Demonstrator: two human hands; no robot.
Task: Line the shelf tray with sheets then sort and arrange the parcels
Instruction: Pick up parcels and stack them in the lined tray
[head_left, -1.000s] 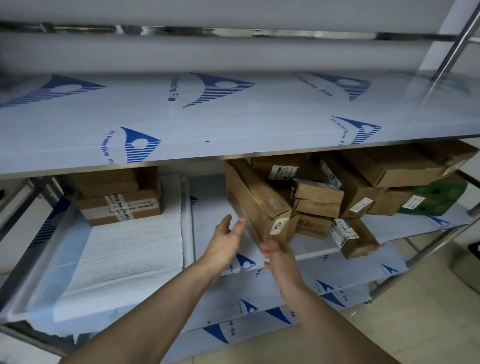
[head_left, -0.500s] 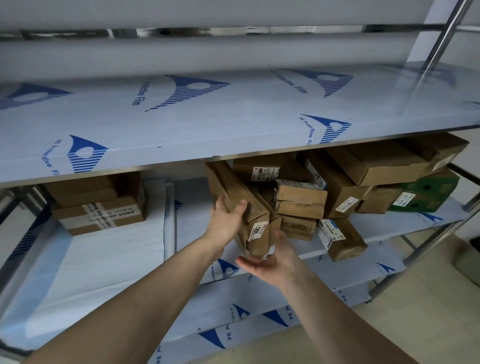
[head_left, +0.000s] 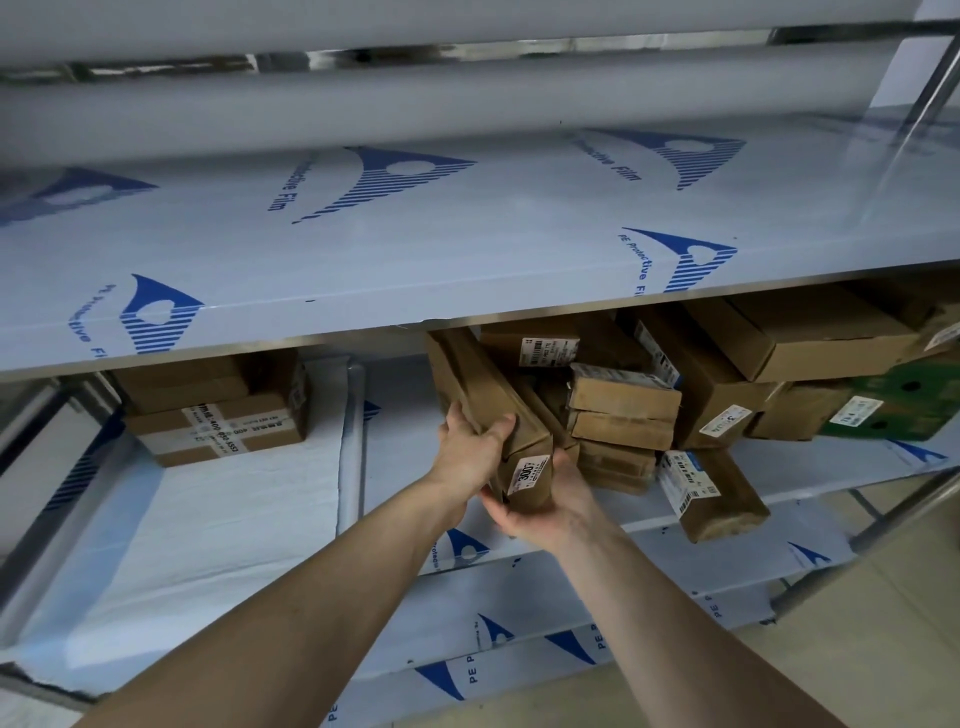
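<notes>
A long brown parcel (head_left: 485, 387) with a white label on its near end leans against a heap of brown parcels (head_left: 623, 410) on the middle shelf. My left hand (head_left: 470, 452) grips its left side, thumb over the top edge. My right hand (head_left: 540, 512) holds its near end from below, fingers curled round the bottom. At the left, a shelf tray (head_left: 350, 447) lined with white sheets (head_left: 218, 525) carries two stacked taped parcels (head_left: 218, 410).
The upper shelf (head_left: 467, 244), covered in blue-printed protective film, overhangs the parcels. A green box (head_left: 904, 402) lies at the far right of the heap. One labelled parcel (head_left: 711, 493) juts over the shelf's front edge. Metal uprights (head_left: 930, 93) stand at the right.
Both hands have gone from reaching toward the long parcel to holding it: the left now grips its side, the right has slid under its near end. The view has moved closer.
</notes>
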